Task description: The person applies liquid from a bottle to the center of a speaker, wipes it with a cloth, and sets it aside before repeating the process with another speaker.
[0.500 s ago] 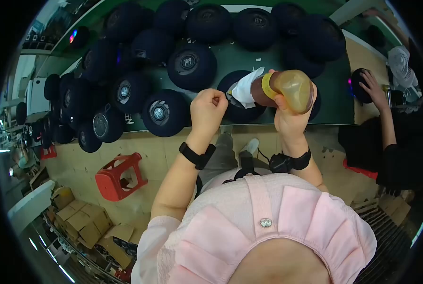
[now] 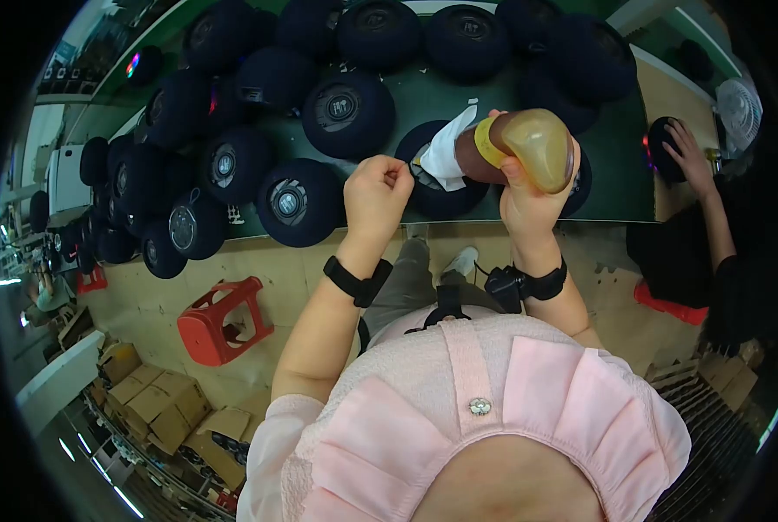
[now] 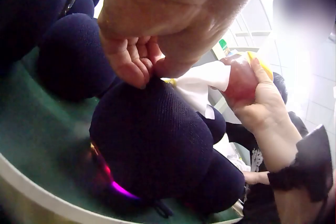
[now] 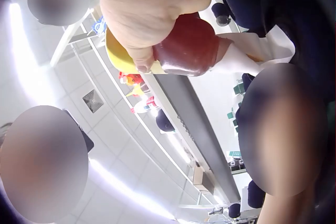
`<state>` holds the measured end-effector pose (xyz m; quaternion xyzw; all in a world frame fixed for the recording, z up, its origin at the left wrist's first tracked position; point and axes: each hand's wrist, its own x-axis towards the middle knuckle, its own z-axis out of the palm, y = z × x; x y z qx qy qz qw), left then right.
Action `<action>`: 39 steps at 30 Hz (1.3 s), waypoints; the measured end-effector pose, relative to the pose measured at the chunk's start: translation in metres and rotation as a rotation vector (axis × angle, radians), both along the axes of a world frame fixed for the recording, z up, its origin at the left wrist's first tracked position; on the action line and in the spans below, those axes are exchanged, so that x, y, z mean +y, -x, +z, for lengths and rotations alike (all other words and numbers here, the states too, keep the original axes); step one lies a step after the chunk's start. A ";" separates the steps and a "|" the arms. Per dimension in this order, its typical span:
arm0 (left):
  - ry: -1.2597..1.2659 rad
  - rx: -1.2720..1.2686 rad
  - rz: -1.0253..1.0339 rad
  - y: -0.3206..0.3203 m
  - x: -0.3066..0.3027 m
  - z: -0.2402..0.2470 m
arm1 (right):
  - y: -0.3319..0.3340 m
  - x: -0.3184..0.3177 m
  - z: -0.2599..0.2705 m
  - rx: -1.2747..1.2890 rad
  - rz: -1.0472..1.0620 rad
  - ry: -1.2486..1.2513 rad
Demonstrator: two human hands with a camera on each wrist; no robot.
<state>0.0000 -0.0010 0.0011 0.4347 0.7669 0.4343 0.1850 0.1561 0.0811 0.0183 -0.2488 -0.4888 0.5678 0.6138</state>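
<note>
My right hand point(image 2: 528, 187) grips an amber squeeze bottle point(image 2: 539, 148) with a yellow band round it. White cloth or paper point(image 2: 448, 154) is wrapped about its narrow end, and a yellow tip point(image 3: 170, 81) pokes out close to the fabric edge. The bottle is tilted, its narrow end pointing at a round speaker-like unit point(image 2: 441, 202) covered in dark blue knit. At that unit's left side my left hand point(image 2: 376, 193) is curled, thumb and forefinger pinching the raised edge of the dark blue fabric point(image 3: 152, 129). A lit pink-purple strip point(image 3: 123, 190) glows low on the unit.
Many similar dark blue round units point(image 2: 298, 202) crowd the green table point(image 2: 472, 228). At the right, another person's hand point(image 2: 687, 157) rests on one unit, near a white fan point(image 2: 739, 117). A red stool point(image 2: 224, 322) and cardboard boxes point(image 2: 167, 409) stand on the floor.
The bottle has shifted slightly toward the back of the table, with my right hand round it. My left hand stays at the same unit's edge. The head view has shifted a little.
</note>
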 end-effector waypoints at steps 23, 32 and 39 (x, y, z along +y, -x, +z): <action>-0.040 0.030 -0.010 -0.004 0.002 0.001 | -0.020 -0.006 0.011 -0.217 -0.069 0.065; -0.082 0.072 -0.051 0.000 0.003 0.000 | -0.023 -0.009 0.000 -0.254 -0.100 0.052; -0.096 0.214 -0.266 0.029 0.018 -0.002 | -0.025 0.005 0.003 0.132 0.066 0.522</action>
